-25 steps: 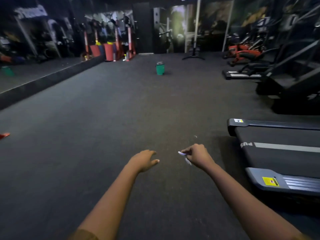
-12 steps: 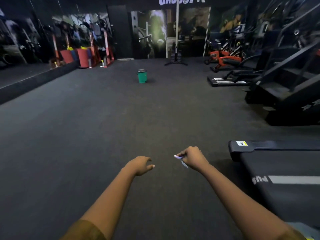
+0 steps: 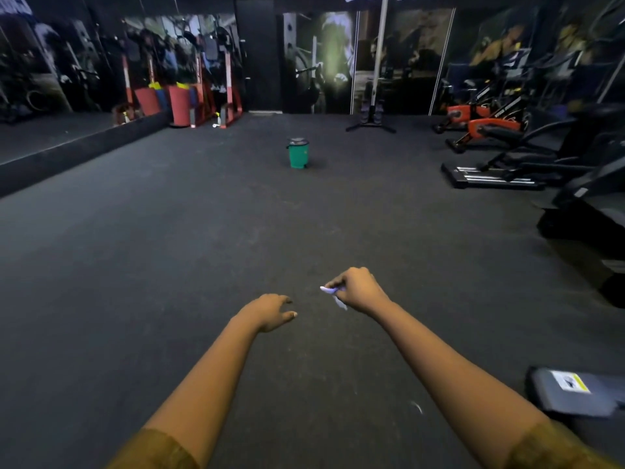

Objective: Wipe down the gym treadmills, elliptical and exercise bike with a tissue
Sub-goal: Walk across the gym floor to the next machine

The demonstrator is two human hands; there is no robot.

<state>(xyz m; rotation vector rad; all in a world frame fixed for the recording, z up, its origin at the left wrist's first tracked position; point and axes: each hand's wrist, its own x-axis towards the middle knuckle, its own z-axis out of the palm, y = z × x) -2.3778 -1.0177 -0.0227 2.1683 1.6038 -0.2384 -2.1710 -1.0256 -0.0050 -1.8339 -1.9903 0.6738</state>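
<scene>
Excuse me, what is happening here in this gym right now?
A person stands on the dark gym floor with both arms held out in front. The right hand is closed on a small white tissue; the left hand is open and holds nothing. Neither hand touches a machine. A treadmill corner shows at lower right, exercise bikes stand far right, and a green bin stands ahead.

Dark speckled gym floor (image 3: 169, 265), with a green lidded bin (image 3: 298, 153) standing well out toward the far wall. Along the right edge, treadmills (image 3: 490, 179) and orange exercise bikes (image 3: 487, 125); at the near right corner, a grey treadmill end (image 3: 575, 394). At the far left corner, red racks (image 3: 203, 96).
</scene>
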